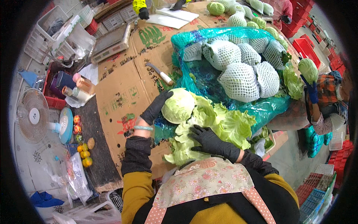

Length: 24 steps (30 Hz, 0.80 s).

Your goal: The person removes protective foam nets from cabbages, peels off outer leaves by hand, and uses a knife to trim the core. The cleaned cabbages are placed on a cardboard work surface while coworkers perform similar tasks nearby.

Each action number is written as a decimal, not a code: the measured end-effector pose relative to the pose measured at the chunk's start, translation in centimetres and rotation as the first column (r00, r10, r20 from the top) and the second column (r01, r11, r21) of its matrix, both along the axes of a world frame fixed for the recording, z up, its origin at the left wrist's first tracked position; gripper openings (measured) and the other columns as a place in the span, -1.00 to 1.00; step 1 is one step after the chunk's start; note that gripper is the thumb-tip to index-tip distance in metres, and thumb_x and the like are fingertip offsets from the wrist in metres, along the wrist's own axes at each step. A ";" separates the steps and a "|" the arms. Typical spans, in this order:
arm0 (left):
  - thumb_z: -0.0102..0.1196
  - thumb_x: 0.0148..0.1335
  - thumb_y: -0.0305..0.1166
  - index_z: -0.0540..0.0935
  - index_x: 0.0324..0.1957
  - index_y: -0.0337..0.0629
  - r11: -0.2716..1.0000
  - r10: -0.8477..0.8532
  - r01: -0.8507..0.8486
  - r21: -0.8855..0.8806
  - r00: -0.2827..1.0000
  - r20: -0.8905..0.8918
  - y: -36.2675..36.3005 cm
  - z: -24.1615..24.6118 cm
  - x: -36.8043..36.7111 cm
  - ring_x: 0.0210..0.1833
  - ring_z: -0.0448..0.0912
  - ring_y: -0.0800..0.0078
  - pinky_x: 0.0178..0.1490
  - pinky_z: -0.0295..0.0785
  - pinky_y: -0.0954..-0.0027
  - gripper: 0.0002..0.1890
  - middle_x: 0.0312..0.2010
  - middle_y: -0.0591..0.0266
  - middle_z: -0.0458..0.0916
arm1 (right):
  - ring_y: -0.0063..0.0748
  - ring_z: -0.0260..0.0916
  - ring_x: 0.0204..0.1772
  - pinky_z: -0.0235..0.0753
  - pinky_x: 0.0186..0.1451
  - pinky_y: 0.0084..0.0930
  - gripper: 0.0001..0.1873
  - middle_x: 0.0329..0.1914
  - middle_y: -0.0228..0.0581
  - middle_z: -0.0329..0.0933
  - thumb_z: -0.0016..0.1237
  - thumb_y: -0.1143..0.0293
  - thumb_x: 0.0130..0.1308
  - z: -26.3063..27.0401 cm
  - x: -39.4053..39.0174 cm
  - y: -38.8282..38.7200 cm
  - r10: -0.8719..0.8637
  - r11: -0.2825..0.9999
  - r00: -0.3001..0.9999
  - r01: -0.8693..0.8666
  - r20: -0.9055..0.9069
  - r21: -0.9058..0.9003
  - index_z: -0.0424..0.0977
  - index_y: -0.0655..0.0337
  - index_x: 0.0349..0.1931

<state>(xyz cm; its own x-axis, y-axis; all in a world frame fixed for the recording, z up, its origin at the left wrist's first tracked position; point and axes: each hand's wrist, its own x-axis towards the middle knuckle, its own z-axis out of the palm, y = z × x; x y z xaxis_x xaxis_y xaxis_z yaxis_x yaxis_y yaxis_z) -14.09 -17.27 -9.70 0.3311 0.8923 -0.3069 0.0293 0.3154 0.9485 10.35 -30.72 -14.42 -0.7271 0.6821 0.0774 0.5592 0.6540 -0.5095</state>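
My left hand [158,107], in a black glove, grips a pale green cabbage head [179,106] from its left side. Loose cabbage leaves [223,119] are heaped to the right of the head and below it. My right hand [210,141], also gloved in black, lies spread over these leaves with its fingers apart. Beyond them a teal plastic bag [186,74] lies open, holding several cabbages in white foam net sleeves [239,82]. A knife [159,73] with a pale handle rests on the cardboard sheet [123,81] beyond my left hand.
A platform scale [112,43] stands at the table's far left. On the left are a fan [35,116], a red crate [57,102] with bottles, and some fruit [85,154]. At right, a co-worker's blue-gloved hand [311,91] holds a cabbage [308,70]. More cabbages [215,9] lie at the far end.
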 end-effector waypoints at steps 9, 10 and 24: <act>0.33 0.02 -0.20 0.19 0.29 -0.29 0.946 0.050 0.092 0.312 0.906 -0.421 -3.3 0.3 0.3 0.23 0.30 0.22 0.29 0.21 0.24 -0.15 0.21 -0.01 0.29 | 0.02 0.23 0.20 0.27 0.22 -0.21 -0.40 0.20 -0.09 0.30 0.02 0.44 0.09 5.4 -0.5 11.6 -0.214 0.967 0.969 0.228 -0.122 0.115 0.26 0.08 0.22; 0.37 -0.04 -0.17 0.19 0.29 -0.27 0.955 0.056 0.066 0.288 0.916 -0.397 -3.7 0.2 1.0 0.24 0.30 0.21 0.30 0.20 0.22 -0.11 0.19 0.01 0.30 | -0.05 0.33 0.12 0.34 0.14 -0.25 -0.46 0.13 -0.08 0.37 0.02 0.44 0.11 3.2 -0.5 12.6 -0.220 0.975 0.956 0.210 -0.194 -0.071 0.32 0.11 0.17; -0.17 0.24 0.14 0.27 0.27 -0.16 0.869 0.474 -0.457 -0.188 0.665 0.576 3.4 -5.4 -5.7 0.20 0.38 0.13 0.23 0.35 0.09 -0.30 0.21 0.03 0.34 | -0.07 0.47 -0.28 0.44 -0.28 -0.18 -0.84 -0.41 -0.18 0.49 -0.04 0.35 0.07 1.4 -1.3 9.2 -0.125 0.988 0.990 0.118 -0.072 -0.103 0.55 0.11 -0.34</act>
<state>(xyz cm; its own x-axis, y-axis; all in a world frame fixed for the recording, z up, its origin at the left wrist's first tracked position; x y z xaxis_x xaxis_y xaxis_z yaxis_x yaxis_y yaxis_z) -19.81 -13.86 -15.14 -0.0060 0.9752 -0.2213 -0.6846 0.1573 0.7118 9.08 -21.51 -13.07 -0.6328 0.7721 0.0583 0.5877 0.5280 -0.6130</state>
